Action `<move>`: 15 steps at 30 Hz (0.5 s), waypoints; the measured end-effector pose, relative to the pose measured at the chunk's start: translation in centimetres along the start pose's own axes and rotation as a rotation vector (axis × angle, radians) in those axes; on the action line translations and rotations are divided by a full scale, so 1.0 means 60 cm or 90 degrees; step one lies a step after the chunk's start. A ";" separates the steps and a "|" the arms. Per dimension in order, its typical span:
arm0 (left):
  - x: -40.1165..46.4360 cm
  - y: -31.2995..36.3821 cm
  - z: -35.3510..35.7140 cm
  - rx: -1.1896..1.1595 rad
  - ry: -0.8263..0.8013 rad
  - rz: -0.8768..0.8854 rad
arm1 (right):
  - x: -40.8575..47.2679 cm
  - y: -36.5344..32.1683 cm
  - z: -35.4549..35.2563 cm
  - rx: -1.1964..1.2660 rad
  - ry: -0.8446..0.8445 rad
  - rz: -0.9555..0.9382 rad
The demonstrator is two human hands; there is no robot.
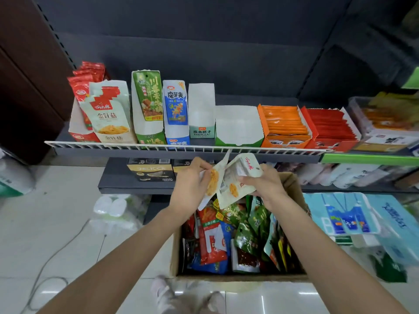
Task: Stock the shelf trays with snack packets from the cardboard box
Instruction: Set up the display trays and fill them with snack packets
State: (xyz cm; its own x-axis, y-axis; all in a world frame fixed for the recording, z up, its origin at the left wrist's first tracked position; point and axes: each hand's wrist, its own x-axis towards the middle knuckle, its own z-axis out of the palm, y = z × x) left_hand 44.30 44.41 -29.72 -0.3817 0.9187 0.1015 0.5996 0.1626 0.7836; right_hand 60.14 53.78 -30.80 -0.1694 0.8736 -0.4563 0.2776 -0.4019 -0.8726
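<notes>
Fingers (205, 165) around white snack packets (235, 180)

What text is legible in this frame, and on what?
"金针菇": white packet with red top in the left shelf tray
"魔芋爽": blue-and-white packet
"摸鱼搭子": front of the empty white-and-green tray
"LICCA": black-and-gold box on the lower shelf
Print on the white packets held in both hands, box packets, orange and red trays: too blurred.

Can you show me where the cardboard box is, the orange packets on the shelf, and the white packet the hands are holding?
cardboard box (292, 184), head view, back right wall.
orange packets (283, 121), head view, middle of stack.
white packet (240, 175), head view, its middle.
</notes>
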 end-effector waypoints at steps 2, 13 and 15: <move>0.001 0.006 -0.012 0.023 -0.017 0.092 | -0.004 -0.027 0.003 0.055 -0.023 -0.005; 0.045 0.004 -0.122 0.340 -0.171 0.295 | -0.029 -0.155 0.075 0.313 -0.187 0.075; 0.057 -0.022 -0.147 0.354 -0.202 0.280 | -0.029 -0.171 0.102 0.307 -0.182 0.069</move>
State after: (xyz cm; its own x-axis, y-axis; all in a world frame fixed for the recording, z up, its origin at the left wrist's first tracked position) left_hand 36.01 44.15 -25.02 0.1431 0.9860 0.0859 0.9460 -0.1617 0.2810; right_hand 51.82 54.68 -22.12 -0.4317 0.7385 -0.5179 -0.1445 -0.6234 -0.7685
